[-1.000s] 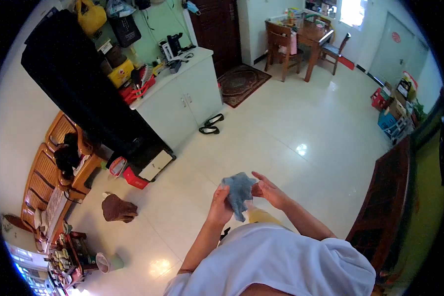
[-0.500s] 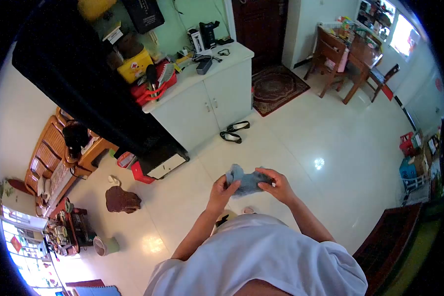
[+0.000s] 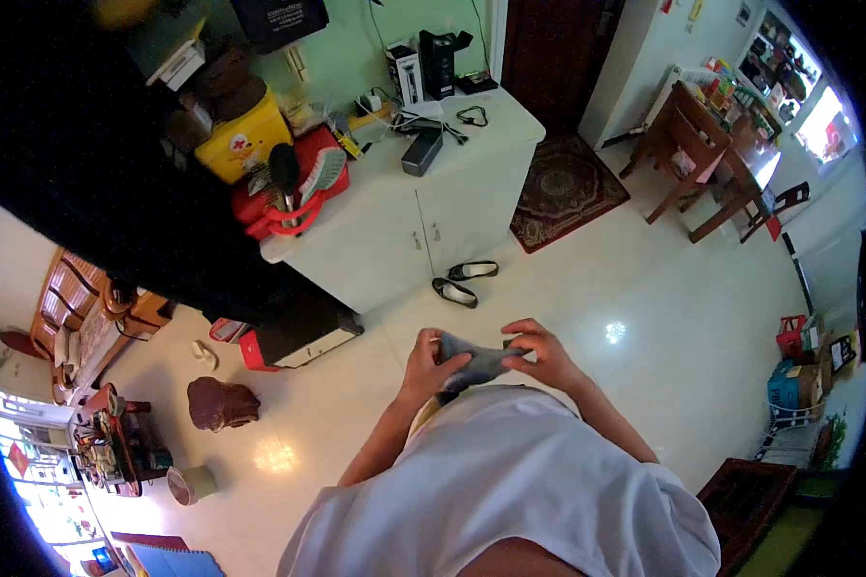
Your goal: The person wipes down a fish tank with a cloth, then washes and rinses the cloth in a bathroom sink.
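Observation:
A small grey-blue cloth (image 3: 479, 363) stretches between my two hands, in front of the white shirt and above the tiled floor. My left hand (image 3: 427, 369) pinches its left end, with the thumb lying on top of the fabric. My right hand (image 3: 545, 357) grips the other end between thumb and fingers. The fabric sags slightly in the middle, and its exact kind cannot be made out.
Ahead stands a white cabinet (image 3: 394, 231) with a red basket (image 3: 313, 197), a yellow box (image 3: 250, 135) and cables on top. Black shoes (image 3: 455, 291) lie before it. A brown stool (image 3: 223, 404) and a bin (image 3: 191, 485) are at left, a wooden table (image 3: 741, 173) far right.
The view has moved closer to the cabinet. The cloth, held in both hands, is now narrower and pulled tauter between them, and sits nearer the shirt.

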A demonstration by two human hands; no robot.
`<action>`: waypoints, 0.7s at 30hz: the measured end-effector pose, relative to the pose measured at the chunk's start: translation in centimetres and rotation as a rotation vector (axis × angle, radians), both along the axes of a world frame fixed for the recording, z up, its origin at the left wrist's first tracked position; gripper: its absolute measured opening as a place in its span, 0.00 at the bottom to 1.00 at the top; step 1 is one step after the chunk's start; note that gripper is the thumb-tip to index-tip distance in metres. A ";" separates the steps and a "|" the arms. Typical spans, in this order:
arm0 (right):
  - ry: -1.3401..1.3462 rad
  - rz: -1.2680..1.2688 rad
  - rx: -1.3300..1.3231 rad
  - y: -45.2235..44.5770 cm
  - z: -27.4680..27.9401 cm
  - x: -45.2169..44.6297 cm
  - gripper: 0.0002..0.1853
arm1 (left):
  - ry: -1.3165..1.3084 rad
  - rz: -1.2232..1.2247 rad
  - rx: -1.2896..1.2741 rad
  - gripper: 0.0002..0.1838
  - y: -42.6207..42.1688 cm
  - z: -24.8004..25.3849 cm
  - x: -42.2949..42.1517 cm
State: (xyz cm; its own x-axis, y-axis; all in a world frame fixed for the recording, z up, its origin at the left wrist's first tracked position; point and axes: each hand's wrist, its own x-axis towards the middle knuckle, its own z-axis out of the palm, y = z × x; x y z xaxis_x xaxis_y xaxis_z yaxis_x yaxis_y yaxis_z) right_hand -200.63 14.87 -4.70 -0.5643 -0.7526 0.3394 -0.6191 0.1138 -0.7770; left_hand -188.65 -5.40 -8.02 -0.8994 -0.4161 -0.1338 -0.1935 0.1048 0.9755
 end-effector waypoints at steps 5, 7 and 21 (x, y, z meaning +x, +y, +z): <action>-0.554 -0.036 0.295 -3.1 3.8 -7.7 0.11 | 0.057 -0.305 -0.148 0.26 -4.3 0.7 -8.8; -0.677 -0.106 0.238 -3.9 3.6 -10.3 0.12 | 0.267 -0.332 -0.548 0.19 -5.6 0.4 -12.0; -0.610 0.363 0.532 -9.2 0.8 -27.4 0.25 | -0.058 -0.248 0.167 0.13 -6.3 0.3 -24.7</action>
